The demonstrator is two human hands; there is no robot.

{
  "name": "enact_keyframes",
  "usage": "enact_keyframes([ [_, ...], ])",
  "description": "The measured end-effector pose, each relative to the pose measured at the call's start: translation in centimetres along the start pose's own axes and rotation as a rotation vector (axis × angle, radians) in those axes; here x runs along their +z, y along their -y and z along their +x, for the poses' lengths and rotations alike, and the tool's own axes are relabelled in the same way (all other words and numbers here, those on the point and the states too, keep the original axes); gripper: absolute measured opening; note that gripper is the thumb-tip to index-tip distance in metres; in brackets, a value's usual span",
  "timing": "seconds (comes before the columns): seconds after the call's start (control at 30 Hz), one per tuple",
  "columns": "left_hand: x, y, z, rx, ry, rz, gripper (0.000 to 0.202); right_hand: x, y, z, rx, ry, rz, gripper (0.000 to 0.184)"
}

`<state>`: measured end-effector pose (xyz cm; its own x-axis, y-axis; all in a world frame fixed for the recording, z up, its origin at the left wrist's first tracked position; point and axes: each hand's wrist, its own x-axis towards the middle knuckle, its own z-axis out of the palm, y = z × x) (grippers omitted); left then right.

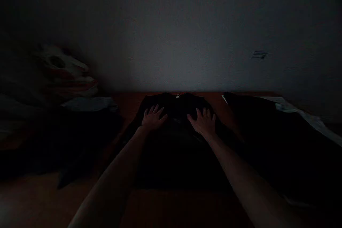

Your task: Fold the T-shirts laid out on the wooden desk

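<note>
Two hands are pressing flat on one dark garment, which is lying spread on a reddish-brown wooden table. The garment's long axis is running away from the person toward the wall, with a small pale label at its far end, probably the neckline. The near hem is lying between the two forearms, closer to the person than either palm.

Left hand: palm down, fingers spread apart, resting on the far-left part of the cloth, gripping nothing. Right hand: likewise palm down, fingers splayed, resting on the far-right part, gripping nothing. Both are sitting about equally far along the garment, one on each side of its centre line, so neither is clearly nearer the label. The gap between the thumbs is lying directly below the label.

Fabric is reading as soft, matte, black or very dark; light is too low to tell weave or seams. Its edges are looking limp and slightly rumpled at the far corners.

Further out: a second dark cloth is lying to the right, with a pale strip of fabric along its far edge. To the left, a blurred stack of pale and reddish folded items is sitting above more dark cloth. A plain grey wall is standing behind the table.
</note>
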<state>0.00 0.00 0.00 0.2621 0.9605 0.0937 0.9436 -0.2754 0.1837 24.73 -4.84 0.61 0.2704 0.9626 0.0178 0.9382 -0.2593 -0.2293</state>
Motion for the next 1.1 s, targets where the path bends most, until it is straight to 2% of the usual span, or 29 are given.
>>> enact_keyframes([
  [0.07,0.0,0.0,-0.2,-0.007,-0.151,-0.015,0.050,0.0,-0.2,0.1,-0.001,-0.009,0.007,0.079],
  [0.17,-0.3,-0.2,-0.5,0.059,-0.252,-0.052,0.039,0.0,-0.4,0.1,-0.004,-0.028,0.021,0.079],
  [0.27,-1.1,-0.3,-1.2,0.181,-0.190,-0.103,0.032,0.0,-0.4,0.1,-0.007,-0.047,0.038,0.077],
  [0.33,-1.9,0.0,-2.7,0.237,-0.153,-0.133,0.034,0.1,-0.3,0.1,-0.010,-0.056,0.055,0.077],
  [0.4,-2.8,0.6,-5.6,0.275,-0.140,-0.114,0.039,0.1,-0.4,0.2,-0.012,-0.068,0.086,0.079],
  [0.5,-3.5,2.0,-11.6,0.278,-0.127,0.029,0.047,0.0,-0.7,0.2,-0.012,-0.143,0.169,0.081],
  [0.6,-3.1,3.5,-17.3,0.175,-0.175,0.126,0.053,-0.2,-1.2,0.2,-0.014,-0.293,0.217,0.066],
  [0.67,-2.6,4.0,-19.4,0.139,-0.161,0.127,0.055,-0.5,-1.2,0.0,-0.035,-0.258,0.176,0.054],
  [0.77,-2.2,4.0,-20.0,0.115,-0.134,0.098,0.055,-1.3,-0.7,-0.6,-0.102,-0.109,0.083,0.045],
  [0.9,-2.5,3.6,-19.3,0.086,-0.153,0.045,0.052,-3.1,0.5,-2.8,-0.203,-0.089,0.016,0.037],
  [1.0,-2.9,3.5,-19.4,0.091,-0.209,0.005,0.050,-4.4,-0.2,-6.7,-0.284,-0.108,0.008,0.035],
  [1.1,-3.6,3.2,-19.9,0.148,-0.282,-0.018,0.041,-4.6,-3.0,-12.2,-0.495,-0.257,0.102,0.028],
])
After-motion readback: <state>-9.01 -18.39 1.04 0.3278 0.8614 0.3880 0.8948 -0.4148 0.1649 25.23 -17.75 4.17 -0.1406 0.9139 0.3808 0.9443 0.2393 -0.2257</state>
